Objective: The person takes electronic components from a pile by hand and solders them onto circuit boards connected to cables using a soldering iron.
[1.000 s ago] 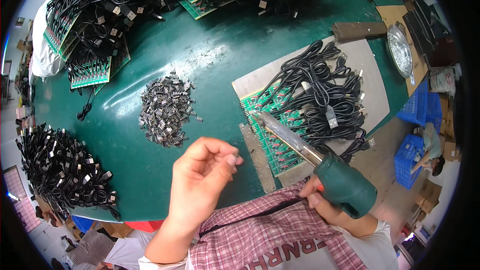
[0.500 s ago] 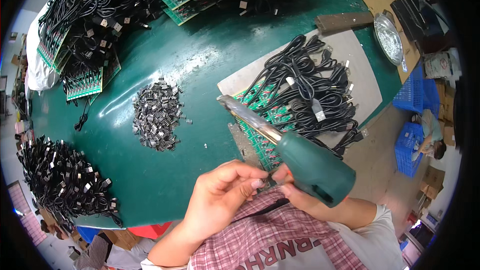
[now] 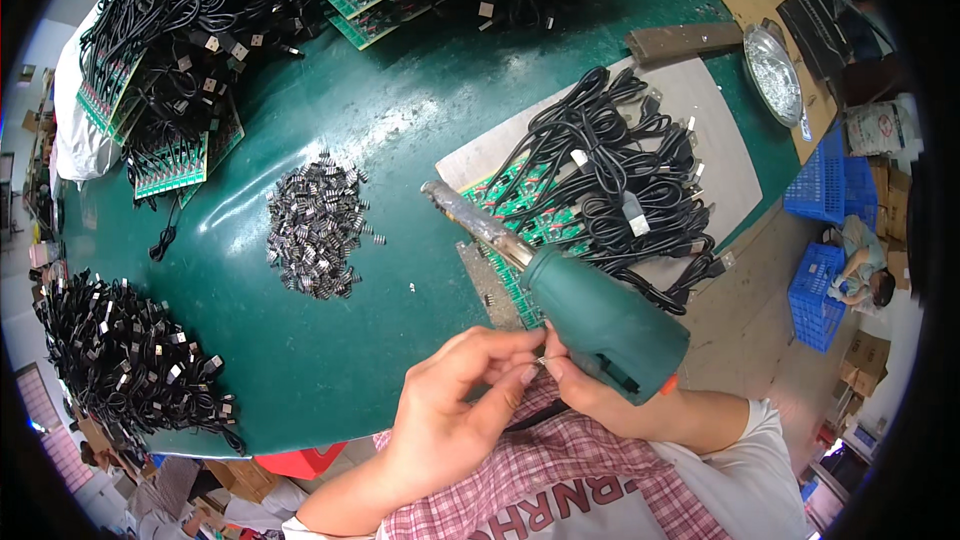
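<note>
My left hand [image 3: 455,395] is closed in a pinch, thumb and forefinger together. Its fingertips meet those of my right hand [image 3: 595,395], also pinching, near the front edge of the table. A tiny part [image 3: 541,362] shows between them, too small to name. A green gun-shaped tool with a metal barrel [image 3: 605,325] hangs over my right hand and hides part of it; what holds the tool up cannot be made out. Just beyond my fingers lie green circuit boards [image 3: 515,285] with coiled black USB cables [image 3: 610,175] attached, on a pale sheet [image 3: 735,160].
On the green table [image 3: 400,150], a pile of small black pin parts [image 3: 318,225] lies left of the boards. Heaps of black cables [image 3: 130,370] stand at near left and far left, some with boards [image 3: 170,172]. At far right are a wooden bar [image 3: 690,42] and silvery dish [image 3: 773,75].
The green tool has shifted left and slightly up in view. My right fingertips have moved a little left, and my left hand slightly right; the fingertips stay together.
</note>
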Action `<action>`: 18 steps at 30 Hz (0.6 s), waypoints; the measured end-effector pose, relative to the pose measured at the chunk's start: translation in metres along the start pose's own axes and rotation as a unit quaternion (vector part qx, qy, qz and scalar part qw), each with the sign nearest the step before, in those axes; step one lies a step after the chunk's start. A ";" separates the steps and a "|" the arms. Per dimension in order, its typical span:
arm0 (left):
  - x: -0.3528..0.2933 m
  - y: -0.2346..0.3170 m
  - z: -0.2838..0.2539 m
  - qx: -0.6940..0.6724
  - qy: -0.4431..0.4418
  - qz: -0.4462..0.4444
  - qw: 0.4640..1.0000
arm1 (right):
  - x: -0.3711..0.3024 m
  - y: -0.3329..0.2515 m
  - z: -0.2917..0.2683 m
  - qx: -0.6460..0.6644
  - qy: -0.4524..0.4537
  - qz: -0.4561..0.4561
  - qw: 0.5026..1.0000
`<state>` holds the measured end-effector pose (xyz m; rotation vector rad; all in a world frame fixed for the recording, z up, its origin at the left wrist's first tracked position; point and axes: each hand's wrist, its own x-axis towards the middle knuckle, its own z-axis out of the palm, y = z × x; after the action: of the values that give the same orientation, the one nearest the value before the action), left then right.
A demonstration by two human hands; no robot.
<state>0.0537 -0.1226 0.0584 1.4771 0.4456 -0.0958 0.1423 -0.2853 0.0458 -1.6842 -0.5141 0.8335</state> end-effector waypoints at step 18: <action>0.054 -0.004 -0.023 -0.038 0.077 -0.197 0.977 | -0.016 0.002 -0.030 0.074 0.008 0.146 0.986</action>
<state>0.0963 -0.0894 0.0350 1.3099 0.8573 -0.2764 0.1536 -0.3167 0.0517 -1.6492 -0.1899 1.0430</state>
